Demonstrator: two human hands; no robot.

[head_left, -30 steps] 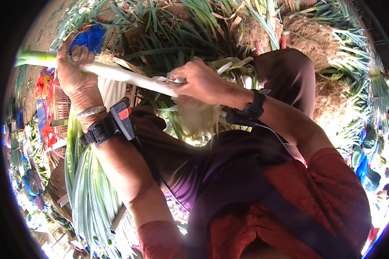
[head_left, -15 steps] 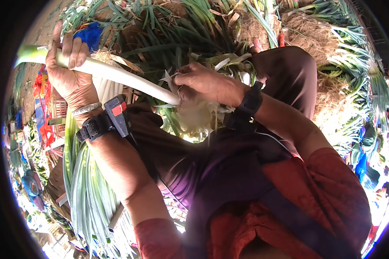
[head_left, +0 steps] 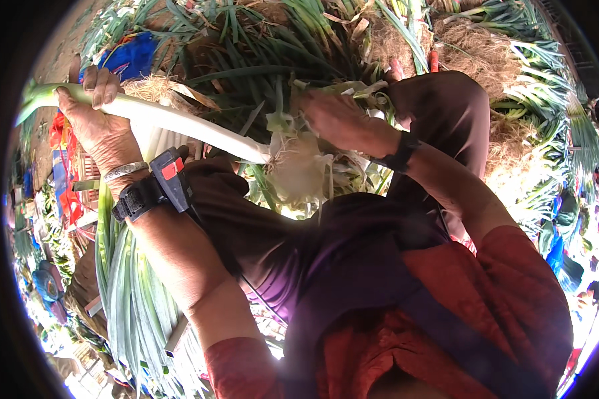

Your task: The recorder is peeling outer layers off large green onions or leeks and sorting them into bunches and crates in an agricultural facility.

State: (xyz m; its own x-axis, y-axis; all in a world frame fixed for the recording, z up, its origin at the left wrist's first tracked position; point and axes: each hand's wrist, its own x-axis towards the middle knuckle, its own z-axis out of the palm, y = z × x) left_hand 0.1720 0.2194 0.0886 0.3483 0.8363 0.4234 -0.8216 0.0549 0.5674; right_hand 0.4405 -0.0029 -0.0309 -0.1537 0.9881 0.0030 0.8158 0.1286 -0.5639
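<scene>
My left hand [head_left: 101, 126] grips a long leek [head_left: 180, 123] near its pale green top, holding the white stalk slanting down to the right. Its root end [head_left: 298, 166] is a pale tangle of roots and loose skin over my lap. My right hand [head_left: 343, 120] is just above and to the right of that root end, fingers curled, near loose strips of skin; whether it pinches one I cannot tell. A black band with a small device [head_left: 154, 186] sits on my left wrist, and a dark watch [head_left: 400, 154] on my right.
A big heap of green leeks with earthy roots [head_left: 266, 46] fills the top of the view. A bundle of trimmed leeks [head_left: 130, 286] lies under my left forearm. A blue cloth [head_left: 130, 56] is at the upper left, with red crates [head_left: 63, 166] on the left.
My right hand has left the stalk and moved up and right of the root end. My left hand has slid toward the green top, and the leek has shifted left.
</scene>
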